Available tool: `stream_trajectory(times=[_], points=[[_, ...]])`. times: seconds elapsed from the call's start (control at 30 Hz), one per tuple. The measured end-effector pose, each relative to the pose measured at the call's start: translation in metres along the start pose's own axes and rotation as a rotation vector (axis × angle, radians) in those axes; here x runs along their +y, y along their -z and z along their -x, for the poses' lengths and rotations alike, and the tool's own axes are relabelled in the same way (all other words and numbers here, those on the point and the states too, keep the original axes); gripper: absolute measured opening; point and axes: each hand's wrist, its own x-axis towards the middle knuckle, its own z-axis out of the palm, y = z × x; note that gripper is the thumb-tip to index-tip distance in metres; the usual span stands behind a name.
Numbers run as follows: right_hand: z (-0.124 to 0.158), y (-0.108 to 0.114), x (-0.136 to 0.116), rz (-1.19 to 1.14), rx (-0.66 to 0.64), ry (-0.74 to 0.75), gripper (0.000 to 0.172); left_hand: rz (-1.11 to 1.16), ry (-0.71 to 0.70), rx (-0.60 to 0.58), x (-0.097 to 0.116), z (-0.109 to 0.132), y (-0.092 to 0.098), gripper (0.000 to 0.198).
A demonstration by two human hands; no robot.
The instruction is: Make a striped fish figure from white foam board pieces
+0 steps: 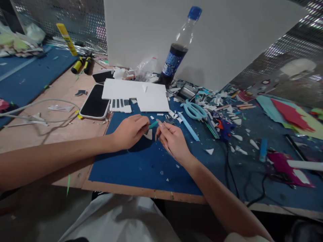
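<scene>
- From my remote seat, the thing in hand is a slim teal tool (153, 125). It is held low over the blue cutting mat (141, 168), near the mat's middle and between the two hands.
- The left hand (130, 131) has thumb and fingers pinched together on the tool's near end.
- The right hand (172, 140) meets the tool's other end with its fingertips bunched close. I cannot tell whether they clamp it or only touch it.
- A small white scrap (149, 135) lies on the mat right under the tool, between the two hands.
- Just beyond the hands a white foam sheet (137, 94) lies flat, with a row of slots cut in its near left edge.
- A phone (95, 101) lies face up, screen dark, beside the sheet's left edge, on the wooden table (50, 134).
- To the right of the hands a light blue stick (188, 126) lies slantwise, with pale blue scissors (194, 110) just behind it among white offcuts.
- Farther right is a dark blue tool (225, 129), and a black cable runs from it toward the near edge.
- A cola bottle (178, 50) with a blue cap stands behind the sheet, in front of an upright white board (227, 40).
- At the far left are two yellow-handled tools (82, 64), with a white cable (37, 111) looping across the wood.
</scene>
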Motion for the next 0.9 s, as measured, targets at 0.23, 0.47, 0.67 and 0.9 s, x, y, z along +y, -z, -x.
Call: stream_trajectory(times=[0.23,0.47,0.67,0.9], points=[[0.0,0.004,0.006,0.035,-0.118,0.113,0.033,0.096,-0.039,0.008,0.004,0.002,0.0,0.028],[0.0,0.008,0.006,0.188,-0.023,0.238,0.03,0.171,-0.005,-0.008,0.006,0.001,0.002,0.036],[0.002,0.01,0.007,0.27,-0.003,0.257,0.03,0.194,0.075,-0.065,0.007,-0.001,0.005,0.032],[0.005,0.009,0.004,0.284,0.064,0.122,0.036,0.173,0.131,-0.087,0.005,0.001,0.007,0.029]])
